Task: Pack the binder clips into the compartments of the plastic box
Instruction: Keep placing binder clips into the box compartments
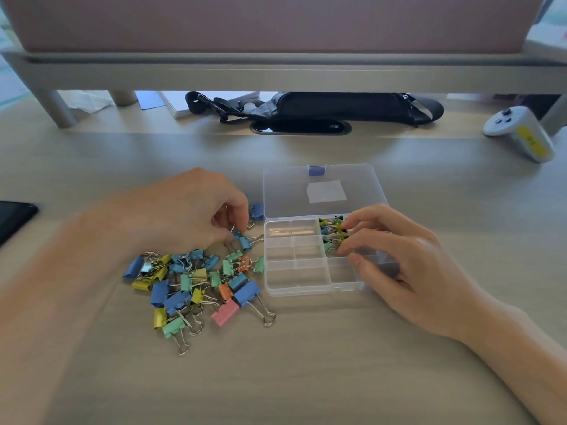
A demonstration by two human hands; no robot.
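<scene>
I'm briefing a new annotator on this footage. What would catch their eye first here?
A bright heap of binder clips, blue, green, yellow, orange and pink, lies on the desk left of the clear plastic box. The box lies open, with small clips showing in far compartments at the fingertips of the right hand. The left hand reaches into the heap's far edge.

Under the left hand (196,210) and just before it: heap of small multicoloured metal binder clips (196,280) on the pale wooden desk (306,363). Between that hand and the right hand (399,256): clear plastic compartment box (297,283), with its lid (325,185) open flat behind. At the right fingertips, in a back compartment: packed clips (333,233). Far behind both hands: black fabric bag (337,107).
</scene>
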